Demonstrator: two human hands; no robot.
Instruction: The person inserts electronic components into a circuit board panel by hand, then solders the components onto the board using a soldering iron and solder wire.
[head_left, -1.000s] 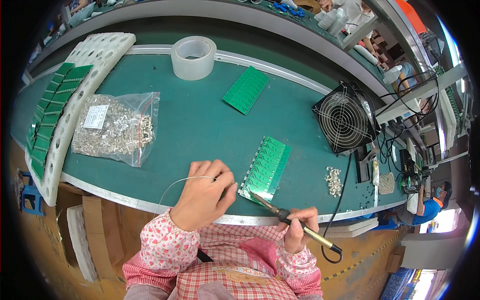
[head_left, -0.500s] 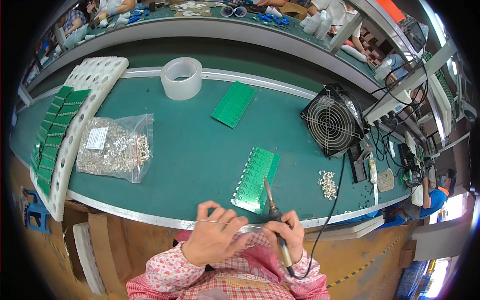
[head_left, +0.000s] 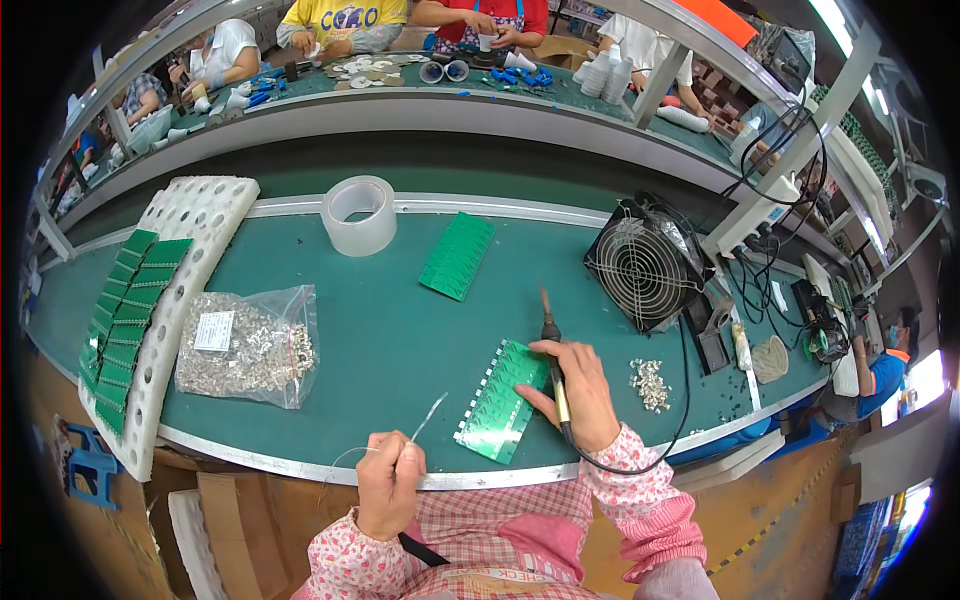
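My left hand (head_left: 388, 485) is closed near the table's front edge, pinching a thin silvery solder wire (head_left: 430, 416) whose end points up toward the board. In my right hand (head_left: 582, 398) lies a soldering iron (head_left: 550, 328), its tip pointing away from me over the table. The fingers of that hand rest on the right side of a green circuit board (head_left: 495, 412), which has a row of small metal parts along its left edge. Farther back lies another green circuit board (head_left: 457, 256). A small pile of metal parts (head_left: 651, 386) sits right of my right hand.
At left, a white foam tray (head_left: 208, 232) bears several green boards (head_left: 125, 345). Beside it lies a clear bag of metal parts (head_left: 262, 365). A tape roll (head_left: 360, 238) stands at the back, a black fan (head_left: 642, 268) at right with cables. Co-workers sit across the far bench.
My right hand has moved up and right with the soldering iron, onto the board's edge. My left hand has lowered and turned, the wire now pointing upward. The whole view has shifted.
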